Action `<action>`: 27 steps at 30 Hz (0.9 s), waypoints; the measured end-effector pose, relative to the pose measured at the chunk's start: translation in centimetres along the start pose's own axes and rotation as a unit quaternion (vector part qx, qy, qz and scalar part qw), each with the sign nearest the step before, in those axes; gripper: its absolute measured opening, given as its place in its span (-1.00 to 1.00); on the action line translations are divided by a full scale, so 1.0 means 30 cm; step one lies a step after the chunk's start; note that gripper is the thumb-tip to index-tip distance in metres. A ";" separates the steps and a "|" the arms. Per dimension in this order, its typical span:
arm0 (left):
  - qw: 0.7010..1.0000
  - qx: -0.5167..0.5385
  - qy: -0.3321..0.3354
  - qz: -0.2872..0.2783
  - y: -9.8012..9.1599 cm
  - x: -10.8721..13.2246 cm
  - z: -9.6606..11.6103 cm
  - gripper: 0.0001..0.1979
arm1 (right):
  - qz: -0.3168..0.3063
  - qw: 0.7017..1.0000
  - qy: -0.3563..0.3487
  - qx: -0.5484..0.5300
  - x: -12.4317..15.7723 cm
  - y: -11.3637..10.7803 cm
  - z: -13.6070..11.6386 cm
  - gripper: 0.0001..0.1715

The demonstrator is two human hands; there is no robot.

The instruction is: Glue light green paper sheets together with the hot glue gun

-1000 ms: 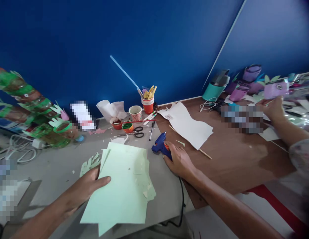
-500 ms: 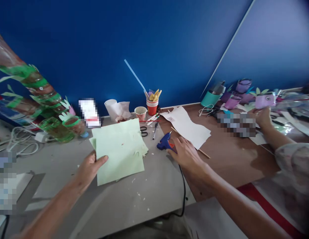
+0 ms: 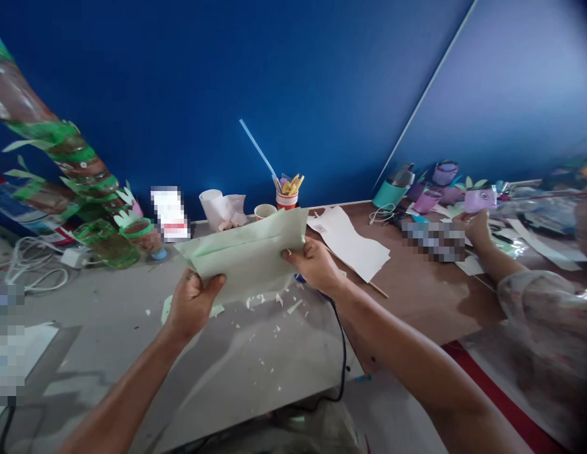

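Note:
Between my two hands a pale green sheet of paper (image 3: 250, 252) is held up off the table, bent or folded along its length. My left hand (image 3: 193, 296) pinches its lower left edge, thumb in front. At the right edge, my right hand (image 3: 316, 261) grips it the same way. Small white and green paper scraps (image 3: 265, 299) lie on the table below. Just behind my right hand, most of the blue glue gun (image 3: 299, 277) is hidden; its black cord (image 3: 341, 340) runs down over the table edge.
A red and white cup of craft bits (image 3: 287, 200) and a white paper sheet (image 3: 352, 243) are at the back. Leftward stands a green and brown bottle construction (image 3: 80, 161). On the right, another person's hand (image 3: 480, 230) holds a purple cup (image 3: 480, 200).
My right hand has left the glue gun and taken the green paper's right edge. The paper has tilted and bent, uncovering scraps on the table.

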State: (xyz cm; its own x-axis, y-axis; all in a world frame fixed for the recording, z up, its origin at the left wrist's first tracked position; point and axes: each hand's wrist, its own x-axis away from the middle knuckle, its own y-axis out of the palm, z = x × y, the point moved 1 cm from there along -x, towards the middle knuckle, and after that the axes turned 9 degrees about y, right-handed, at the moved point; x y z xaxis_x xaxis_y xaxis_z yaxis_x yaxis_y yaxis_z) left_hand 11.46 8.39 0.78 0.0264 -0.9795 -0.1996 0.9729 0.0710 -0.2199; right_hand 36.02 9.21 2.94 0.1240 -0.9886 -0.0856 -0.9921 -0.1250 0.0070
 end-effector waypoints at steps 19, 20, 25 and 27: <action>0.979 0.148 0.130 0.044 0.112 -0.050 0.018 -0.56 | 0.068 0.997 -0.018 0.039 0.011 -0.001 0.096 -0.63; 0.983 0.132 0.116 0.050 0.112 -0.042 0.004 -0.58 | 0.069 0.997 -0.007 0.040 0.013 -0.001 0.117 -0.61; 0.994 0.073 0.062 0.060 0.106 -0.018 -0.089 -0.65 | 0.070 0.996 0.030 0.037 0.027 0.003 0.198 -0.68; 0.993 0.075 0.071 0.065 0.106 -0.028 -0.098 -0.63 | 0.080 0.996 0.020 0.028 0.030 0.006 0.179 -0.72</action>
State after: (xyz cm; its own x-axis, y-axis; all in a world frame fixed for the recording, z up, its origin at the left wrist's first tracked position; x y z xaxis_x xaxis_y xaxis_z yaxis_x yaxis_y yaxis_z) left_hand 13.86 10.00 -2.55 0.1311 -0.9269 -0.3516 0.9870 0.1552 -0.0410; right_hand 35.87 8.75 -2.49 -0.0371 -0.9981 -0.0486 -0.9985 0.0391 -0.0390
